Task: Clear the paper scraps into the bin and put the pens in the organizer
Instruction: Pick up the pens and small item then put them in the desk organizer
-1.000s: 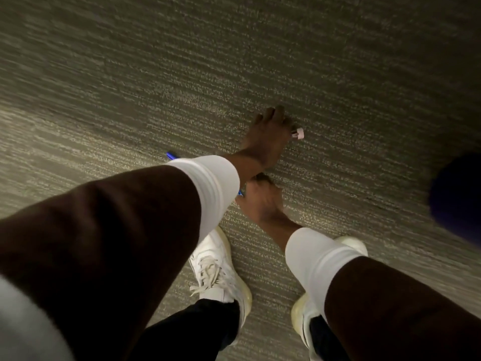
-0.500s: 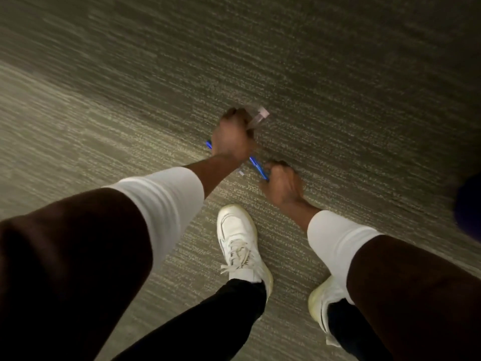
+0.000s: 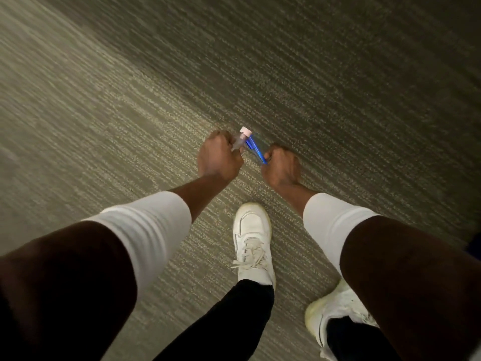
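Both my hands hang over grey-green carpet, each closed around a pen. My left hand [image 3: 220, 158] grips a clear pen with a pink cap [image 3: 243, 134], whose capped end sticks up past my knuckles. My right hand [image 3: 282, 166] holds a blue pen [image 3: 256, 149], slanted up and to the left, blurred by motion. The two pens nearly meet between my fists. Paper scraps, the bin and the organizer are out of sight.
Carpet [image 3: 130, 113] fills the view. My white shoes stand below my hands, the left shoe [image 3: 253, 241] in the middle and the right shoe [image 3: 335, 313] at the lower right. A dark blue object shows at the right edge [image 3: 477, 243].
Both hands have lifted off the carpet with the pens. The left hand closed on the pink-capped pen, the right one raised the blue pen. The view has pulled back from the floor.
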`<state>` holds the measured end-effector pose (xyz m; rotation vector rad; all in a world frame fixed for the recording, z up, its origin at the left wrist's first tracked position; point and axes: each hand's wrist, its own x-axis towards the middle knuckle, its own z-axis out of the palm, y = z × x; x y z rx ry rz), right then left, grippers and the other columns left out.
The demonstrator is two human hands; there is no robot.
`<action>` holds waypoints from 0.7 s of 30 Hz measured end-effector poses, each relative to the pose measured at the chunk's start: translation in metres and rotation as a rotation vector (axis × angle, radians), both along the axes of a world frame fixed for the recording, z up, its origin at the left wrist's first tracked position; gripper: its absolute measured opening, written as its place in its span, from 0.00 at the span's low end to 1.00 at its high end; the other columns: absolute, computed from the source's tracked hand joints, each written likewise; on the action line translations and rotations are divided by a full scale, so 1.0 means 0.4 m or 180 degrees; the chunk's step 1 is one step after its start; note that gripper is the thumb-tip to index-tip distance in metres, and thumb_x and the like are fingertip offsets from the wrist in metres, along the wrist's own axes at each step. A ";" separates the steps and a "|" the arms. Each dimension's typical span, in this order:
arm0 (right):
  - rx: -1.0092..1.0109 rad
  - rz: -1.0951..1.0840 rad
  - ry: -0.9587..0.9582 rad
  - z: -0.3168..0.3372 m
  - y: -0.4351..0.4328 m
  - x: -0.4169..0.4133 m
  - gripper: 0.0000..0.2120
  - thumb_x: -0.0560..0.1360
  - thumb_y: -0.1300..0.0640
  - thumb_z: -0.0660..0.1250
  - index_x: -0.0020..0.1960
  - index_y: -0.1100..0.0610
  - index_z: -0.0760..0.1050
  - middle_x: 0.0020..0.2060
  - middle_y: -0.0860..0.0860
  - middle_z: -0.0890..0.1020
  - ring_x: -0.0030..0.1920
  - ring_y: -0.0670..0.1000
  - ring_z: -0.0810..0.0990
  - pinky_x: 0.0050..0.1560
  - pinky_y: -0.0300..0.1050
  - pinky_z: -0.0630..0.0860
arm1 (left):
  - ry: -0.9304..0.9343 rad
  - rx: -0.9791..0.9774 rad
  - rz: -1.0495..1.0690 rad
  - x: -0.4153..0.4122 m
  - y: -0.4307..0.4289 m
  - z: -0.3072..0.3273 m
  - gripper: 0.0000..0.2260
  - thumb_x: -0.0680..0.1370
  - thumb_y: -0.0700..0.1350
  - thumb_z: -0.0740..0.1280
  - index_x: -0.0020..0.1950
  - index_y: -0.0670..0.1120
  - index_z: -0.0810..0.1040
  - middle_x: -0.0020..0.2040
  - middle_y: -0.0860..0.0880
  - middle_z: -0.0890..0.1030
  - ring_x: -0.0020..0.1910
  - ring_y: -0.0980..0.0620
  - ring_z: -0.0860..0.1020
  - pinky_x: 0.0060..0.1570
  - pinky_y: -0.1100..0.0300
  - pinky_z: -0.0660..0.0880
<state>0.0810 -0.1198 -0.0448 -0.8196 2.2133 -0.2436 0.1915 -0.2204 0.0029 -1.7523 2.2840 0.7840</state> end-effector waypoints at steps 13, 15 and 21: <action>0.0211 0.0353 0.0392 -0.066 -0.007 0.028 0.09 0.79 0.61 0.70 0.59 0.59 0.80 0.53 0.60 0.86 0.53 0.62 0.87 0.50 0.53 0.83 | 0.0054 0.0257 0.0213 0.136 0.031 -0.043 0.11 0.76 0.44 0.78 0.56 0.44 0.84 0.49 0.49 0.86 0.43 0.50 0.84 0.38 0.58 0.81; 0.0193 0.0422 0.0256 -0.064 0.002 0.017 0.09 0.77 0.63 0.70 0.57 0.60 0.81 0.52 0.60 0.86 0.53 0.62 0.87 0.51 0.52 0.83 | 0.0070 0.0307 0.0254 0.131 0.048 -0.039 0.10 0.76 0.44 0.78 0.55 0.44 0.84 0.46 0.51 0.85 0.40 0.51 0.83 0.34 0.63 0.76; 0.0115 0.0026 -0.0421 -0.011 0.066 -0.028 0.02 0.71 0.60 0.73 0.43 0.56 0.82 0.41 0.55 0.86 0.43 0.58 0.83 0.40 0.44 0.73 | 0.0235 0.0403 0.0270 0.080 0.103 -0.002 0.11 0.75 0.44 0.79 0.55 0.45 0.84 0.46 0.52 0.86 0.41 0.52 0.84 0.34 0.64 0.75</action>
